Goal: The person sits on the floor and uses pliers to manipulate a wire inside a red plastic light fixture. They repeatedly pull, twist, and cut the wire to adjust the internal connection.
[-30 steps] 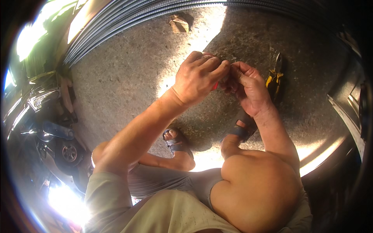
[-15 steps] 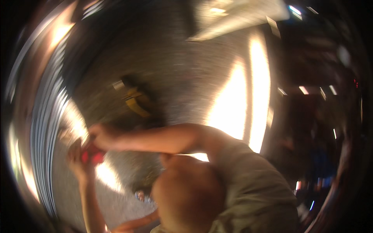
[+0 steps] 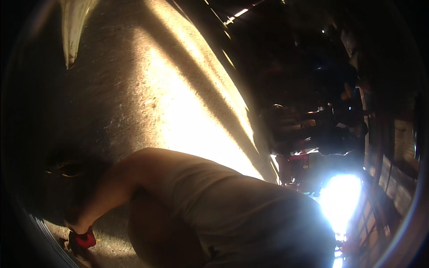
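Note:
My right arm (image 3: 120, 187), in a light sleeve, reaches to the lower left. At its end my right hand (image 3: 79, 225) is closed around a small red object (image 3: 86, 239) whose kind I cannot make out. Just below the red object, a dim patch of skin looks like my left hand (image 3: 82, 257); its fingers are lost in shadow at the picture's rim. The grip sits low, beside grey parallel bars (image 3: 47, 232). A rounded, shaded form (image 3: 163, 228) fills the space under my arm; I cannot tell what it is.
A dark object with yellow parts (image 3: 67, 169) lies on the rough floor (image 3: 134, 96). Bright sunlight (image 3: 183, 118) falls across that floor. A pale pointed piece (image 3: 71, 35) juts in at the upper left. Dark clutter (image 3: 308, 125) and a glaring opening (image 3: 340, 196) are on the right.
The view has swung to the right, so my hands and the red object now appear lower, at the left rim. My left forearm has mostly left the picture.

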`<state>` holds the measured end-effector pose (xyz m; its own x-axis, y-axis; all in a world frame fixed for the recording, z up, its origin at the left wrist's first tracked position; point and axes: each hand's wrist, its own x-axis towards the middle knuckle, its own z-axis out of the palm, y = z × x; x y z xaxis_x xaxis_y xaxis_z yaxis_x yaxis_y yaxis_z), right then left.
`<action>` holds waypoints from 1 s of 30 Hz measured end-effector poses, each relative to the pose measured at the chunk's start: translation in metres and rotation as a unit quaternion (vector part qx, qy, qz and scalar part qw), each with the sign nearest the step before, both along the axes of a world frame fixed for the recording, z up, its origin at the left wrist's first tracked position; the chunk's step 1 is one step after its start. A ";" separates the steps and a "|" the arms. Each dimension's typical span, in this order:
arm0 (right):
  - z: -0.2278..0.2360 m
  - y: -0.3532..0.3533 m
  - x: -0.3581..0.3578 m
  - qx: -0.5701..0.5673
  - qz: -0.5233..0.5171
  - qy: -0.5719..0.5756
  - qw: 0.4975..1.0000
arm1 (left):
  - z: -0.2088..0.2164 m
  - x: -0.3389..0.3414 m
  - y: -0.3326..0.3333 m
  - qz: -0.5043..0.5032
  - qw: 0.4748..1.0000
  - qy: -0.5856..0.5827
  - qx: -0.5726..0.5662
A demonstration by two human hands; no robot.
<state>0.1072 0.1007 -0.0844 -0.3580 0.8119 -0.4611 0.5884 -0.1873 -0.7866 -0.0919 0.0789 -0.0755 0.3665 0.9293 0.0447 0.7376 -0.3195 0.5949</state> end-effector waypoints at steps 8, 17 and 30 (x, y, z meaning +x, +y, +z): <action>-0.006 -0.002 0.010 -0.011 -0.023 -0.011 1.000 | 0.006 0.024 0.015 -0.018 0.980 0.127 0.151; -0.007 0.001 0.000 -0.030 -0.035 -0.023 0.999 | 0.035 0.037 0.009 0.004 0.949 0.200 0.245; 0.050 -0.021 0.058 -0.067 -0.094 -0.009 0.993 | 0.037 0.034 -0.020 -0.005 0.993 0.074 0.092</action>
